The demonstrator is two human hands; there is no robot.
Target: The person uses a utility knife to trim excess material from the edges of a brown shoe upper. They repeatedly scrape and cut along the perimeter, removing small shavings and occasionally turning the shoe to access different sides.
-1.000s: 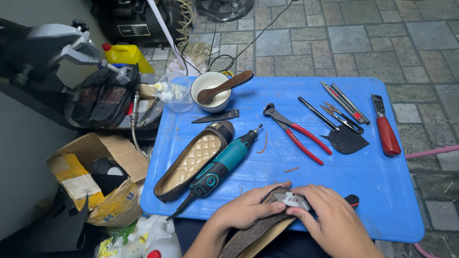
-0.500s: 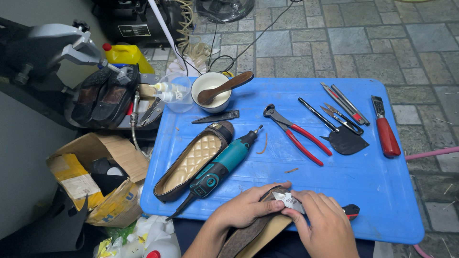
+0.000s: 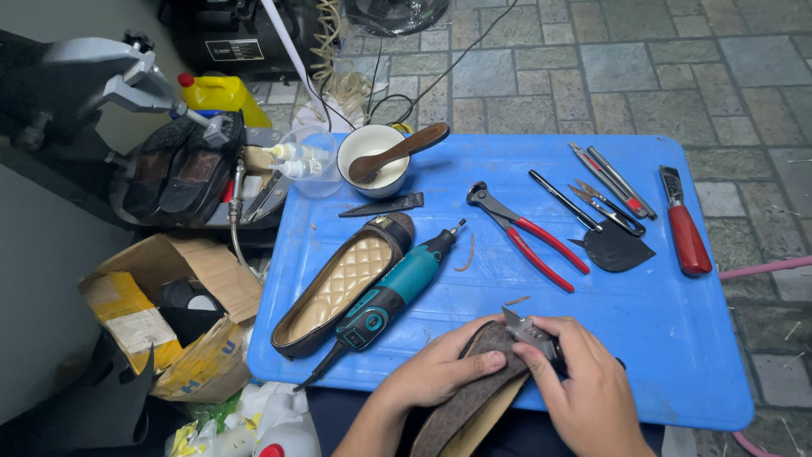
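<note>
Holding a brown leather shoe sole [image 3: 474,385] at the near edge of the blue plastic counter [image 3: 668,338]: left hand [image 3: 444,372], grip pressed onto the sole's upper face, thumb across it. Right hand [image 3: 584,393], grip closed around a small utility knife with a grey blade [image 3: 526,326], blade tip resting on the sole's top end, just beside the left thumb. Sole tilted, its lower end hanging below the counter edge toward the lap.

Left of the hands, lying diagonally: a flat shoe with a tan quilted insole [image 3: 338,288], touching a teal and black rotary tool [image 3: 393,292] alongside it, bit pointing away. Beyond these, a flat dark serrated strip [image 3: 382,206] and a white ceramic bowl [image 3: 372,156] with a brown wooden spoon [image 3: 397,152] resting in it. Centre: red-handled pincers [image 3: 529,237], jaws pointing away. Further right: a black scraper with a wide flat blade [image 3: 592,233], small scissors [image 3: 605,207], two slim metal cutters [image 3: 613,178], and a red-handled knife [image 3: 683,224], all apart from one another except the cutters, lying side by side.

Off the counter, left: an open cardboard box [image 3: 161,313], a pair of dark shoes [image 3: 182,169] on a stand, a yellow plastic bottle with a red cap [image 3: 220,93]. Stone-tiled floor [image 3: 660,76] beyond.
</note>
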